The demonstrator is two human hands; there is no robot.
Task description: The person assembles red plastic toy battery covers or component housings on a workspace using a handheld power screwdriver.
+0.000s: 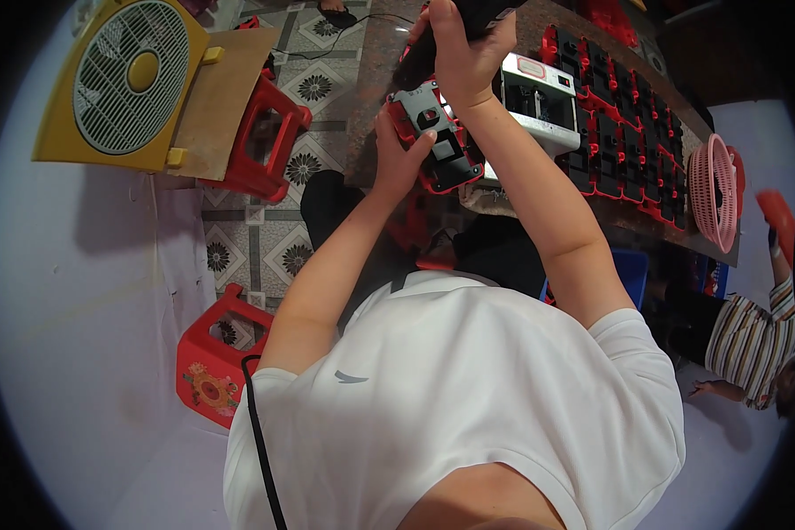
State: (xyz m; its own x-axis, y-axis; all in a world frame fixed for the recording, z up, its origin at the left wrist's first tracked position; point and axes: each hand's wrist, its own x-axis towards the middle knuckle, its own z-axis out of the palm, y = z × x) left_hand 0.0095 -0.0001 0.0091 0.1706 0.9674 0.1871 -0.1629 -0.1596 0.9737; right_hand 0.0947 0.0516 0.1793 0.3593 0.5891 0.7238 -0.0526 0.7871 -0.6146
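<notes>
At the far left, a yellow fan [144, 72] stands by a brown board [205, 119] resting on a red stool [283, 150], with another red stool [205, 375] lower down. Towards the middle, over the near end of the speckled table [382, 49], the person's left hand [401, 157] holds a grey, black and red case [436, 124], tilted a little, its thumb flat on the top face and its fingers curled round the left side, so the case is pinched between them. Just beyond, the right hand [471, 55] is wrapped round a black thing [481, 12] cut off by the upper edge; its thumb points up one side and its fingers bend round the other, though I cannot tell how hard the tips press. As I judge it, the step in hand is work on this single case, and the next move calls for a steady left grip while the right hand brings the black thing squarely to it. Right of the hands sits a white machine [539, 104], then rows of similar black and red cases [625, 132], a pink basket [714, 194] and, at the far right, a co-worker in a striped top [749, 340]
</notes>
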